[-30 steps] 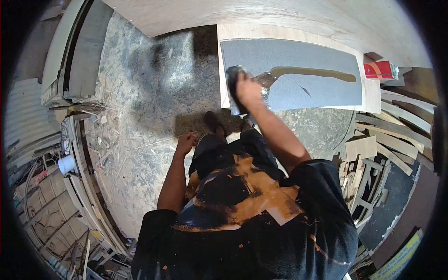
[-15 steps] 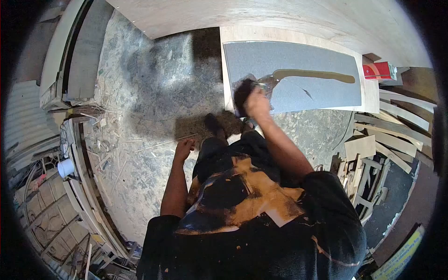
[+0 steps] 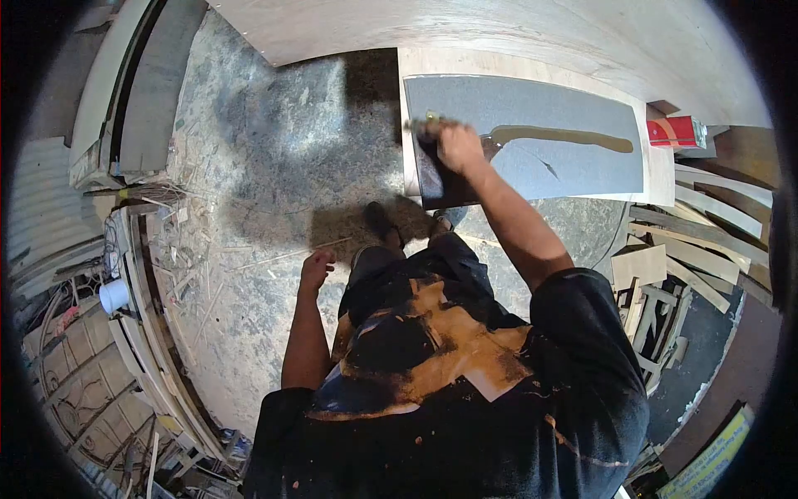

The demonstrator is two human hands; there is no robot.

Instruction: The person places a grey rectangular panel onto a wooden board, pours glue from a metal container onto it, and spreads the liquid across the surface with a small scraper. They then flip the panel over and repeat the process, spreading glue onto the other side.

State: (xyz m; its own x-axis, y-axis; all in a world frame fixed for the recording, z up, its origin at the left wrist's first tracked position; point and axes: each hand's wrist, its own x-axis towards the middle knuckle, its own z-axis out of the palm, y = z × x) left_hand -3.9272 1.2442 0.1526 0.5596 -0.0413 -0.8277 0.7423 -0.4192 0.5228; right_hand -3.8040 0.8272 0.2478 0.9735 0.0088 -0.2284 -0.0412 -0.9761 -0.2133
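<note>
A grey laminate sheet (image 3: 573, 108) lies on a pale plywood board (image 3: 665, 179) on the floor ahead of me. A long brown streak of glue (image 3: 565, 135) runs across the sheet. My right hand (image 3: 459, 145) presses a dark spreader (image 3: 428, 150) onto the sheet's left end, where the surface looks dark and wet. My left hand (image 3: 315, 269) hangs beside my leg over the concrete floor, fingers loosely apart, holding nothing.
A red box (image 3: 675, 131) sits at the board's right end. Stacked wood offcuts (image 3: 665, 266) pile up on the right. A large plywood panel (image 3: 499, 33) lies beyond the board. Curved wooden frames, scraps and a white cup (image 3: 112, 293) crowd the left side.
My right hand swept the spreader back and forth on the sheet's left end, now up near its top left corner; the dark wet patch has grown. The left hand opened slightly.
</note>
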